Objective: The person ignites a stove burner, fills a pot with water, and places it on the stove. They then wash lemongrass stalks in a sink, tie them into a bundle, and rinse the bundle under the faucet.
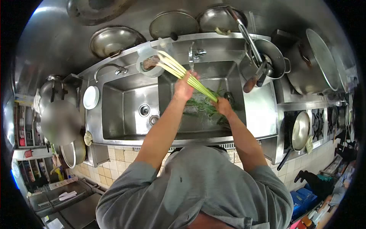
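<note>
Over the right basin of the steel double sink (126, 89), I hold a bunch of long pale-green vegetable stalks (179, 69) in both hands. My left hand (183, 88) is clenched around the stalks midway; my right hand (222, 106) grips lower, near the dark leafy ends (202, 106) over the water. Its long axis slants from upper left down to lower right, beneath the steel tap (193, 54).

Grey short-sleeved shirt, bare forearms
</note>
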### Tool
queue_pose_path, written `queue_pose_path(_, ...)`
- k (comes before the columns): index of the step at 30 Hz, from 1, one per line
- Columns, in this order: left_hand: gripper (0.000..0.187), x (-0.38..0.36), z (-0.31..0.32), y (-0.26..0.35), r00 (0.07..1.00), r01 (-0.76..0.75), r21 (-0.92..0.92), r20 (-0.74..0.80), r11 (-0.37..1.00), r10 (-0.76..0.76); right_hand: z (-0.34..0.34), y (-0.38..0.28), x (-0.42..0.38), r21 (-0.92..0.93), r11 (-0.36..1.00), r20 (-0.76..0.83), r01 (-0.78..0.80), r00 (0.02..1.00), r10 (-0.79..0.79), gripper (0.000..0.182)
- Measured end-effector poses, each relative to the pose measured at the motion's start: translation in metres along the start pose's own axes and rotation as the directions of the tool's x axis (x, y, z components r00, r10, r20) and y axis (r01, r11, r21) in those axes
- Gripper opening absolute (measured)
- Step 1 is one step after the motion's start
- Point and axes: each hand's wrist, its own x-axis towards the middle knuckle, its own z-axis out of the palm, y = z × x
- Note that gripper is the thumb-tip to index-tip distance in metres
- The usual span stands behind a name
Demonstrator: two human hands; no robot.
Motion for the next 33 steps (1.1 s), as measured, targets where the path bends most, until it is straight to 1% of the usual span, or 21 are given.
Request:
queue_pose_path(1, 0.029, 0.013, -0.002, 0.001, 0.994, 0.027, 0.013, -0.105, 1.0, -0.026, 0.012, 0.024, -0.009, 0.027, 0.996, 0.034, -0.086, 0.996, 0.085, 0.057)
queue_pose_path(3, 0.032, 0.022, 0.008, 0.015, 0.999, 0.026, 0.096, -0.033, 0.995, -0.022, 0.022, 0.049, -0.025, -0.015, 0.995, 0.001, -0.099, 0.995, 0.099, 0.056)
queue_pose_path(4, 0.036, 0.027, 0.019, 0.02, 0.99, 0.006, 0.108, -0.142, 0.994, 0.009, 0.026, 0.057, -0.028, -0.054, 0.993, -0.016, -0.107, 0.994, 0.106, 0.055)
queue_pose_path(8, 0.048, 0.051, 0.034, 0.033, 1.0, -0.007, -0.046, 0.012, 0.999, 0.008, 0.014, 0.056, -0.032, -0.025, 0.989, -0.045, -0.148, 0.988, 0.147, 0.053)
queue_pose_path(10, 0.052, 0.044, 0.064, 0.04, 0.983, -0.017, 0.015, -0.184, 1.0, 0.02, 0.001, 0.044, -0.038, 0.108, 0.985, -0.048, -0.137, 0.989, 0.143, 0.051)
queue_pose_path(11, 0.052, 0.054, 0.059, 0.039, 0.984, -0.012, 0.019, -0.18, 1.0, 0.015, 0.001, 0.045, -0.038, 0.113, 0.984, -0.052, -0.141, 0.988, 0.147, 0.051)
queue_pose_path(13, 0.056, 0.086, 0.033, 0.04, 0.994, -0.088, 0.078, -0.054, 0.993, 0.092, 0.003, 0.049, -0.038, 0.096, 0.979, -0.076, -0.18, 0.979, 0.188, 0.048)
queue_pose_path(14, 0.064, 0.093, 0.028, 0.043, 0.992, -0.061, 0.203, -0.098, 0.977, 0.082, 0.012, 0.053, -0.037, 0.098, 0.976, -0.084, -0.192, 0.976, 0.201, 0.048)
queue_pose_path(15, 0.051, 0.1, 0.016, 0.046, 0.984, -0.133, 0.224, -0.088, 0.965, 0.156, 0.023, 0.06, -0.037, 0.192, 0.971, -0.065, -0.14, 0.986, 0.155, 0.048)
queue_pose_path(16, 0.051, 0.094, 0.021, 0.046, 0.904, -0.389, 0.31, -0.052, 0.867, 0.424, 0.022, 0.07, -0.043, 0.283, 0.953, -0.072, -0.107, 0.989, 0.132, 0.049)
queue_pose_path(17, 0.046, 0.086, 0.027, 0.047, 0.924, -0.374, 0.23, 0.009, 0.898, 0.382, 0.004, 0.057, -0.055, 0.313, 0.922, 0.05, -0.229, 0.973, 0.224, 0.051)
queue_pose_path(18, 0.042, 0.079, 0.034, 0.048, 0.938, -0.345, 0.154, 0.071, 0.926, 0.338, 0.008, 0.063, -0.053, 0.197, 0.966, 0.019, -0.165, 0.986, 0.165, 0.057)
queue_pose_path(19, 0.038, 0.097, 0.001, 0.045, 0.983, -0.167, 0.114, 0.095, 0.979, 0.156, 0.031, 0.085, -0.039, 0.244, 0.959, 0.021, -0.141, 0.99, 0.141, 0.061)
queue_pose_path(20, 0.035, 0.083, 0.019, 0.042, 0.967, -0.223, 0.205, 0.169, 0.953, 0.19, 0.029, 0.08, -0.041, 0.181, 0.971, 0.018, -0.155, 0.988, 0.154, 0.061)
queue_pose_path(21, 0.034, 0.08, 0.024, 0.04, 0.979, -0.15, 0.177, 0.166, 0.973, 0.12, 0.018, 0.068, -0.048, 0.035, 0.987, 0.039, -0.156, 0.987, 0.154, 0.059)
queue_pose_path(23, 0.041, 0.085, 0.032, 0.034, 0.985, -0.157, 0.296, -0.018, 0.942, 0.17, -0.023, 0.035, -0.072, 0.118, 0.969, 0.159, -0.216, 0.968, 0.196, 0.059)
queue_pose_path(24, 0.043, 0.085, 0.031, 0.033, 0.974, -0.168, 0.327, -0.091, 0.93, 0.208, -0.021, 0.036, -0.069, 0.101, 0.974, 0.142, -0.204, 0.972, 0.189, 0.06)
queue_pose_path(28, 0.046, 0.082, 0.029, 0.024, 0.985, -0.101, 0.212, -0.115, 0.972, 0.128, -0.02, 0.032, -0.04, 0.099, 0.983, 0.107, -0.157, 0.983, 0.146, 0.056)
queue_pose_path(30, 0.044, 0.072, 0.033, 0.015, 0.979, -0.174, 0.236, -0.063, 0.956, 0.194, -0.021, 0.024, -0.033, 0.036, 0.99, 0.052, -0.136, 0.99, 0.134, 0.056)
queue_pose_path(31, 0.037, 0.075, 0.033, 0.01, 0.955, -0.235, 0.27, -0.114, 0.934, 0.274, -0.023, 0.022, -0.033, -0.032, 0.993, 0.01, -0.113, 0.994, 0.113, 0.055)
queue_pose_path(33, 0.013, 0.069, 0.028, 0.011, 0.993, -0.117, 0.033, 0.005, 0.993, 0.117, -0.026, 0.023, -0.041, -0.037, 0.993, 0.009, -0.114, 0.993, 0.114, 0.054)
